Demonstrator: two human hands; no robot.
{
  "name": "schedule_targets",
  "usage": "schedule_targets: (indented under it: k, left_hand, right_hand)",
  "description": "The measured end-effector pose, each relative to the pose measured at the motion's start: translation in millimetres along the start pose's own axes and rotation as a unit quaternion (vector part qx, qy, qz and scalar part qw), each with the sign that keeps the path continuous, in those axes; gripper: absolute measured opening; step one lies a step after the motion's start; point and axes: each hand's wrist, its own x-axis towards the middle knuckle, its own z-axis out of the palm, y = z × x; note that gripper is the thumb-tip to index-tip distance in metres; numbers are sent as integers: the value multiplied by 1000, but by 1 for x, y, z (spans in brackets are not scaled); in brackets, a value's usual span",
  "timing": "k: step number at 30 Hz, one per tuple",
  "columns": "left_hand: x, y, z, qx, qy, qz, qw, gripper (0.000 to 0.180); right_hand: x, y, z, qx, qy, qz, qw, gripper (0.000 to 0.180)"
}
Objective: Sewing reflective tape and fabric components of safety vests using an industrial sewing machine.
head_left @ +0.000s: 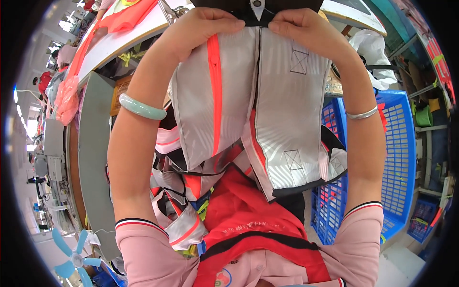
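Both hands pinch the top edge of a silver-grey sewn fabric piece (pixel 291 110), which hangs down towards my lap. My left hand (pixel 203 28) grips it left of a dark centre seam, and my right hand (pixel 311 31) just right of that seam. On the left panel runs a bright orange strip (pixel 215 103); the right panel bears stitched boxes with crosses. Between the hands, a small pointed metal part (pixel 257 8) sits against a black surface (pixel 229 4). Whether the fabric touches the metal, I cannot tell. Thumbs cover parts of the edge.
More grey, black and orange sewn pieces (pixel 184 225) heap below on the left, beside my red apron (pixel 244 210). Blue plastic baskets (pixel 399 158) stand at the right. A white table (pixel 110 52) holds orange cloth (pixel 131 18). At lower left is a fan (pixel 76 258); people sit farther off.
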Motion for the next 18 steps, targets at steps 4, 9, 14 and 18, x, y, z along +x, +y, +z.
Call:
schedule_targets:
  k: [4, 9, 14, 18]
  left_hand:
    - [7, 2, -6, -16, -12, -19, 1000, 32]
    - [7, -4, -14, -46, 2, -17, 999, 31]
    - [-62, 11, -19, 225, -86, 20, 970, 19]
    - [-88, 20, 14, 198, -140, 95, 966, 17]
  right_hand:
    - [8, -7, -10, -4, -17, 22, 1000, 28]
    - [-8, -16, -20, -56, 16, 76, 995, 28]
    - [-100, -21, -45, -30, -16, -4, 999, 21]
    - [-296, 36, -155, 129, 181, 247, 943, 38]
